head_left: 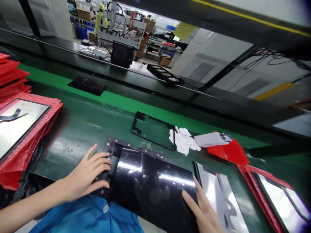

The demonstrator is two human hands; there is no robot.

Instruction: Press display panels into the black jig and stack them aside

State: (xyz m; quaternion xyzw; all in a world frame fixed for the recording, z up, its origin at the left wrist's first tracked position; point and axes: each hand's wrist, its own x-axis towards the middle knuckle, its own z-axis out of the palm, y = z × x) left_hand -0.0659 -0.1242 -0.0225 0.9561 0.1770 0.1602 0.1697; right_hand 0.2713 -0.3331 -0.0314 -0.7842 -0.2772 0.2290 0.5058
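A glossy black screen panel (155, 187) lies tilted over a dark flat fixture (119, 144), with strip-light reflections and smudges on its face. My right hand (204, 207) grips the panel's right edge, thumb on top and fingers behind. Stretched out, the fingers of my left hand (89, 171) rest on the fixture's left side, left of the panel, holding nothing. Behind the panel lies a thin black rectangular frame (153, 129). To the right, close to my right hand, is a silvery panel (221, 194) with a ribbon cable.
Red bubble-wrap sheets (51, 110) are stacked at left under a silvery panel. Crumpled white wipes (182, 140), a white bottle (211, 139) and a red tray (229, 153) lie beyond. A black plate (87, 85) lies farther back. A raised shelf (136, 71) crosses behind.
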